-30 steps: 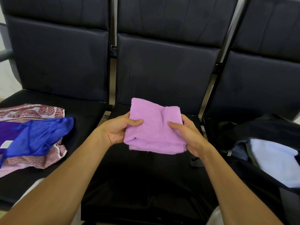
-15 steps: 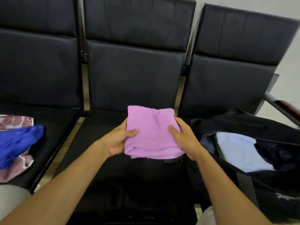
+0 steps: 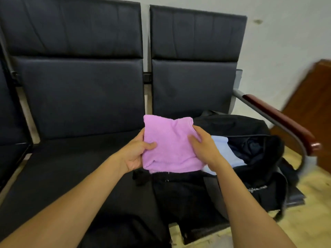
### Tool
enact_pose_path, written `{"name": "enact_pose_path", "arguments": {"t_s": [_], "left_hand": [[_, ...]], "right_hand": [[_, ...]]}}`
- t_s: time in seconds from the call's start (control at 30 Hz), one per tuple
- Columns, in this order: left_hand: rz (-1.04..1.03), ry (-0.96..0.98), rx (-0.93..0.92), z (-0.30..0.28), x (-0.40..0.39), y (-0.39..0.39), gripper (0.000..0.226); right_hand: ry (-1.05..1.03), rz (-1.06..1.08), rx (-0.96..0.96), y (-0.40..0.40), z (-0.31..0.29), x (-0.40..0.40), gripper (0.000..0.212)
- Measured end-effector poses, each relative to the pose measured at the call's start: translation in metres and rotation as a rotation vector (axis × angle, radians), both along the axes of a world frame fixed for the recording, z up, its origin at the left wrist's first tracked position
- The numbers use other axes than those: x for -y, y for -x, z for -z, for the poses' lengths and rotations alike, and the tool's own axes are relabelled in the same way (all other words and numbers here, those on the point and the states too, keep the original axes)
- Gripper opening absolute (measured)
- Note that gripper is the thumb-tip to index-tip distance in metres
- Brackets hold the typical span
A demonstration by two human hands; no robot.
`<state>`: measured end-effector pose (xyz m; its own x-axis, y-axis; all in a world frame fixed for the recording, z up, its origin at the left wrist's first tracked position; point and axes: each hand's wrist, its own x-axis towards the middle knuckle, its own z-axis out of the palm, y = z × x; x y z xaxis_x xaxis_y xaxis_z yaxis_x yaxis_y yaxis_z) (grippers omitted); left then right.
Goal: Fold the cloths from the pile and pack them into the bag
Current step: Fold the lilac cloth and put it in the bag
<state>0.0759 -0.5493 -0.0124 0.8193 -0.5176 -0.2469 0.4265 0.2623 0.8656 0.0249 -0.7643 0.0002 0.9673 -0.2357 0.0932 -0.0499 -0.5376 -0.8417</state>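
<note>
A folded pink cloth [image 3: 171,144] is held up between both hands, over the left edge of the open black bag [image 3: 259,158]. My left hand [image 3: 136,153] grips its left side, thumb on top. My right hand [image 3: 204,147] grips its right side, thumb across the front. The bag lies on the right-hand seat with its mouth open, and a folded light blue cloth [image 3: 225,153] lies inside, partly hidden behind my right hand. The pile of cloths is out of view.
A row of black padded seats [image 3: 80,97] runs across the view. A metal armrest with a dark red top [image 3: 279,119] rises right of the bag. A brown wooden piece [image 3: 311,108] stands at the far right, with pale floor [image 3: 313,212] below.
Both hands have carried the pink cloth to the right, from over the middle seat to over the bag's edge. The view has swung right, so the pile has left the frame.
</note>
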Motion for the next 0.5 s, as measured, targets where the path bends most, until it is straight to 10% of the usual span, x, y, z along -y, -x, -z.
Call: {"name": "enact_pose_path", "arguments": {"t_s": [0.5], "left_hand": [[0.044,-0.109,0.079,0.049,0.184,-0.02,0.063]], "right_hand": [[0.225,0.13,-0.145,-0.027,0.051,0.173,0.041]]}}
